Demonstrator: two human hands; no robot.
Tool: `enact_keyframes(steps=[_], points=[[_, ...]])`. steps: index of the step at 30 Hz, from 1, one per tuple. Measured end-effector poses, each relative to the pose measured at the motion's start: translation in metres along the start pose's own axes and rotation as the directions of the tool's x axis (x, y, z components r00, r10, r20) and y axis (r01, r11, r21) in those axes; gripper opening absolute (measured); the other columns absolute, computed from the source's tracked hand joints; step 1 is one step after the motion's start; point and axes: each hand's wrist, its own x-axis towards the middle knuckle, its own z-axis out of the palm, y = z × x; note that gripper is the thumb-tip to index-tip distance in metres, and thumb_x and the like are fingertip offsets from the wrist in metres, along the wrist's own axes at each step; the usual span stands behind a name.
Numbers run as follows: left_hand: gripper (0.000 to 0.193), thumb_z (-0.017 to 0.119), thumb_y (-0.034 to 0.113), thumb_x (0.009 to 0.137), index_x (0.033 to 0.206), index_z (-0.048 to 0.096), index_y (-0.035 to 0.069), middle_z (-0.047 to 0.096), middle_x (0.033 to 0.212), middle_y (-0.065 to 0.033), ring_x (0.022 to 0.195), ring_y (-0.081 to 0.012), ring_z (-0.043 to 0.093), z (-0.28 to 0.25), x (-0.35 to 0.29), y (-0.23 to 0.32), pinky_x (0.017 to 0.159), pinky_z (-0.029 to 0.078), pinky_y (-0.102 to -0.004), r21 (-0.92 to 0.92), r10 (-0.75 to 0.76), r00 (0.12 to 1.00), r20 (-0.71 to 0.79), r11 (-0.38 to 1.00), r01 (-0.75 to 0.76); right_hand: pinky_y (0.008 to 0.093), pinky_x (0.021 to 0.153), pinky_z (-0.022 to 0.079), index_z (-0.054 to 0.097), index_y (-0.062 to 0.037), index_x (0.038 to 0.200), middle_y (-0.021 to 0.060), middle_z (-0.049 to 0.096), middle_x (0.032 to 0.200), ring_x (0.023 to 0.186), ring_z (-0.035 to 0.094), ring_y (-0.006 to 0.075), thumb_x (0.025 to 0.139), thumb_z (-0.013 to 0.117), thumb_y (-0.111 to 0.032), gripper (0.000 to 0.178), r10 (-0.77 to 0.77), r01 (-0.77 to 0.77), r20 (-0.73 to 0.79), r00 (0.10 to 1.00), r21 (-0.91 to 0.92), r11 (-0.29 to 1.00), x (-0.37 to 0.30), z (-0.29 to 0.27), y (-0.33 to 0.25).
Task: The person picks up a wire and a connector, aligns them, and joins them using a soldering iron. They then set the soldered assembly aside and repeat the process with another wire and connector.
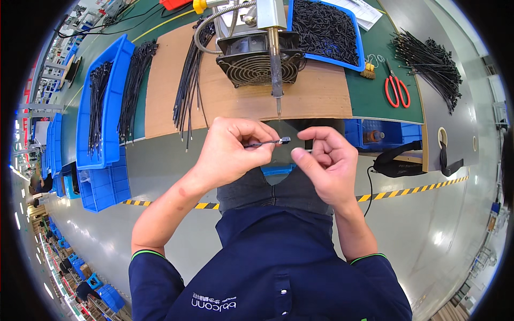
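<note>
Between the thumb and forefinger of my left hand (235,142) is a thin black cable with a small metal connector (284,140) at its end, pointing right. My right hand (329,160) hovers just right of the connector, its thumb and forefinger apart and the other fingers curled, with nothing visible between them. Beyond both hands stands a bench device with a black round-grilled fan (259,67). Its slim metal nozzle (276,69) points down toward me, its tip a little short of the connector.
Black cables (190,75) lie on brown cardboard (321,96); another bundle (428,64) lies at the right. A blue tray (360,53) holds small black parts. Red-handled scissors (397,91) and a brush (368,70) lie beside it. A blue bin (124,56) with cables stands left.
</note>
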Motion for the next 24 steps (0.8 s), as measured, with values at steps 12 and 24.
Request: enact_keyframes(steps=[12,24], points=[[0.005,0.073,-0.007,0.084,0.087,0.077,-0.007,0.079,0.101,-0.0120,0.080,-0.0063,0.066,0.002,-0.009,0.003,0.069,0.054,-0.0221,-0.056,-0.047,0.998,0.032,0.997,0.048,0.0224,0.054,0.024,0.076,0.0005,0.110,-0.0086,0.034,0.062,0.059,0.028,0.0018,0.092,0.080,0.002,0.018,-0.120,0.124,0.040,0.992,-0.123,0.985,-0.003,0.009,0.003],[0.016,0.074,0.005,0.099,0.109,0.077,-0.008,0.078,0.096,-0.0090,0.089,-0.0112,0.073,-0.034,-0.037,0.002,0.078,0.058,-0.0253,0.124,-0.120,0.991,0.053,0.986,0.113,0.0219,0.056,0.029,0.073,0.0022,0.101,-0.0095,0.037,0.062,0.059,0.031,0.0008,0.092,0.079,-0.001,0.012,0.000,0.005,0.047,0.999,-0.090,0.996,-0.002,0.009,0.006]])
